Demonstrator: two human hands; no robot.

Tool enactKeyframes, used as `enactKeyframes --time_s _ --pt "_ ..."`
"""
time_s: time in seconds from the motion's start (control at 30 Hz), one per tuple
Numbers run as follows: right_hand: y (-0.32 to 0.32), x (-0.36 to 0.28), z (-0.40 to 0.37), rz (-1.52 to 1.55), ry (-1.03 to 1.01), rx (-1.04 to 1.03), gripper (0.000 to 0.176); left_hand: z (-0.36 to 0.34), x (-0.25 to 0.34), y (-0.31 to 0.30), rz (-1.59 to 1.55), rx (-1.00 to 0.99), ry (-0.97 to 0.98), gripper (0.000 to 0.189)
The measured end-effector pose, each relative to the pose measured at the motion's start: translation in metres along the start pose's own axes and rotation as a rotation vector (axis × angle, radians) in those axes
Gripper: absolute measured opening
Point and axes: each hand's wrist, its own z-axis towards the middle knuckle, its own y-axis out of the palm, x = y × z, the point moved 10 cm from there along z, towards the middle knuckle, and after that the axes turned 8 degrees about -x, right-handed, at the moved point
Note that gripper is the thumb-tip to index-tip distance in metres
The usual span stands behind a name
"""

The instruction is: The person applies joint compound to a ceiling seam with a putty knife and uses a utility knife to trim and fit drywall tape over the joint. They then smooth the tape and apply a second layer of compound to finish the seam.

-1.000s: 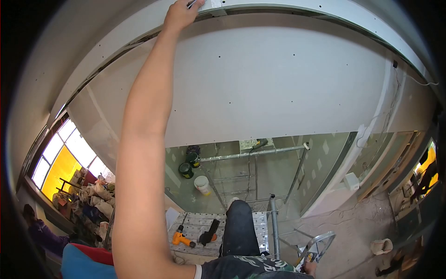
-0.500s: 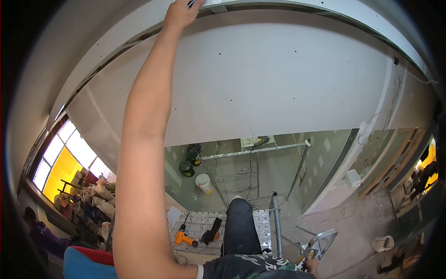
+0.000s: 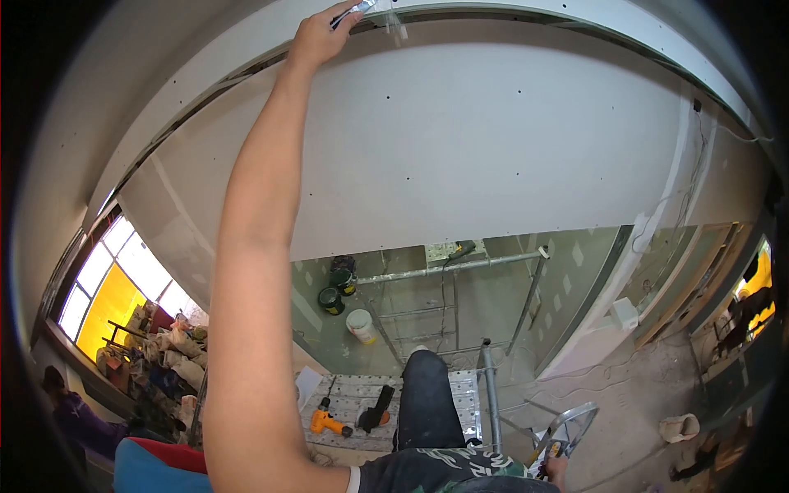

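My left hand (image 3: pixel 319 37) is raised at full stretch to the top edge of the wall panel. Its fingers are closed around a slim silver-and-black hand tool (image 3: pixel 352 11). Pale, blurred bits (image 3: pixel 396 29) hang just under the edge beside it. The white panel (image 3: pixel 452 131) spreads below, dotted with dark screw heads. Low at the right, my right hand (image 3: pixel 555 468) is closed on a yellow-and-dark object (image 3: pixel 553 450); I cannot tell its kind. My knee (image 3: pixel 427 378) is over a perforated metal platform (image 3: pixel 464 394).
An orange drill (image 3: pixel 329 422) and a black-and-orange tool (image 3: pixel 376 411) lie on the platform. Scaffold tubes (image 3: pixel 491 394) rise at its right, near a ladder top (image 3: pixel 575 415). Below are a white bucket (image 3: pixel 360 326) and dark buckets (image 3: pixel 331 300). A person in purple (image 3: pixel 86 423) is at lower left.
My left hand has shifted slightly down, bringing more of the silver tool into view. Pale bits now show below the panel edge. My right hand has barely moved.
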Motion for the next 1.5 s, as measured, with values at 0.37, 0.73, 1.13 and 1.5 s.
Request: enactKeyframes --time_s 0.37,0.73,1.13,1.5 --pt "-0.022 0.014 -0.005 0.048 0.105 0.070 0.033 -0.003 0.003 -0.010 -0.141 0.028 -0.108 0.037" --pt "-0.013 0.000 -0.020 -0.061 0.119 -0.010 0.034 -0.001 -0.001 -0.003 0.038 0.094 0.075 0.037" --pt "-0.009 0.024 -0.008 -0.012 0.160 -0.002 0.028 -0.006 -0.003 0.003 -0.008 0.121 0.112 0.038" --pt "-0.025 0.028 -0.037 0.055 0.180 0.047 0.036 -0.014 -0.029 -0.005 -0.137 0.072 -0.014 0.040"
